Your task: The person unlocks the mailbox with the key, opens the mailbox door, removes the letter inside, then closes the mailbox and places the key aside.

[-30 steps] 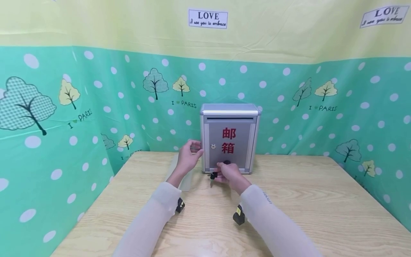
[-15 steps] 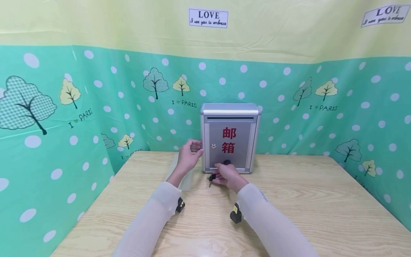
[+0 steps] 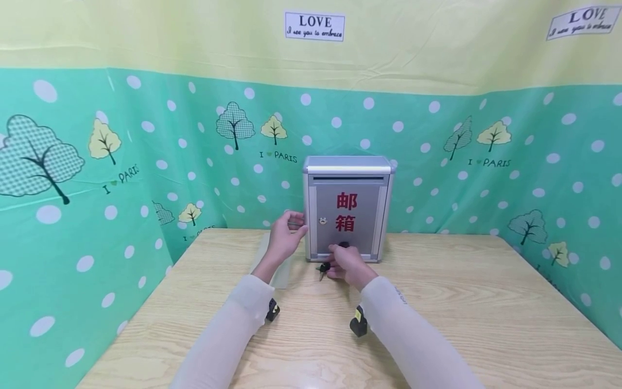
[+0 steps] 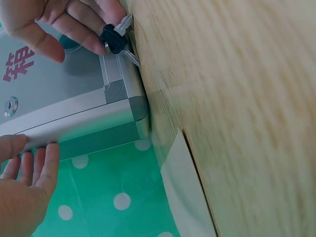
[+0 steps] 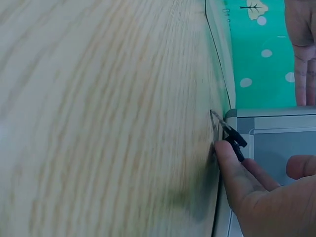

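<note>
A silver-grey mailbox [image 3: 359, 216] stands upright at the back of the table, with red characters on its door and a slot near the top. A small round lock [image 3: 323, 221] sits on the door's left side. My left hand [image 3: 285, 237] is at the mailbox's left side, its fingertips and thumb touching near the front edge. In front of the lower door is my right hand [image 3: 349, 265], holding two black-headed keys [image 4: 114, 38] at its lower fingers. The keys hang low, close over the tabletop. The right thumb and index finger hold nothing.
A flat pale sheet, perhaps an envelope [image 3: 282, 274], lies on the wooden table [image 3: 486, 313] left of the mailbox, partly under the left forearm. A green and yellow patterned cloth [image 3: 418, 135] hangs behind and at both sides.
The right hand with the keys has shifted slightly left and then back right, and the keys have swung a little. The left hand and the mailbox have not moved.
</note>
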